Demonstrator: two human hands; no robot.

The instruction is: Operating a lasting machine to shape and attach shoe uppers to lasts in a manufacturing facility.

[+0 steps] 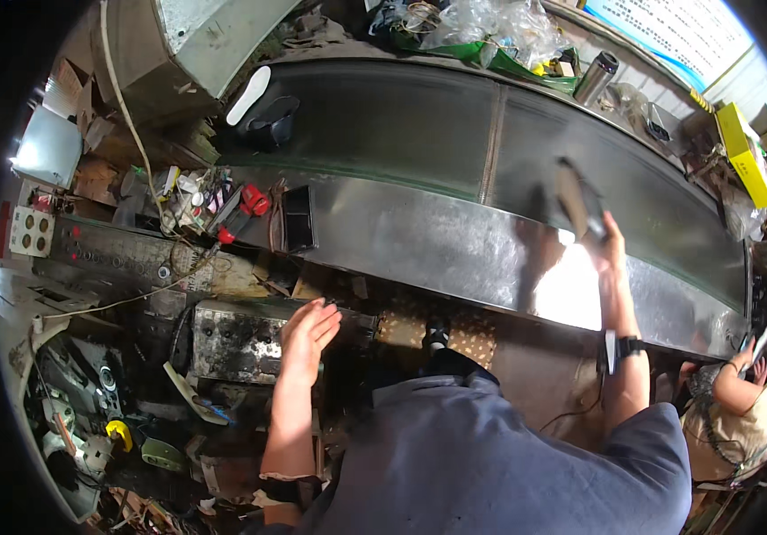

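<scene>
My right hand (612, 245) is over the dark conveyor belt (401, 129), closed on a shoe (577, 201) with a dark side and a tan face; motion blurs it. Off the belt's near side, my left hand (309, 332) hangs above a worn metal box (232, 341). Its fingers are loosely stretched, and a small dark spot by the fingertips is too unclear to name. At the belt's far left end lie a white sole (249, 95) and a black shoe part (273, 123).
A bare metal ledge (392, 227) runs along the belt's near side, with a black tray (298, 219) and red tool (251, 201) at its left. A flask (596, 78) and plastic bags (499, 31) line the far side. Another person (735, 415) sits at the lower right.
</scene>
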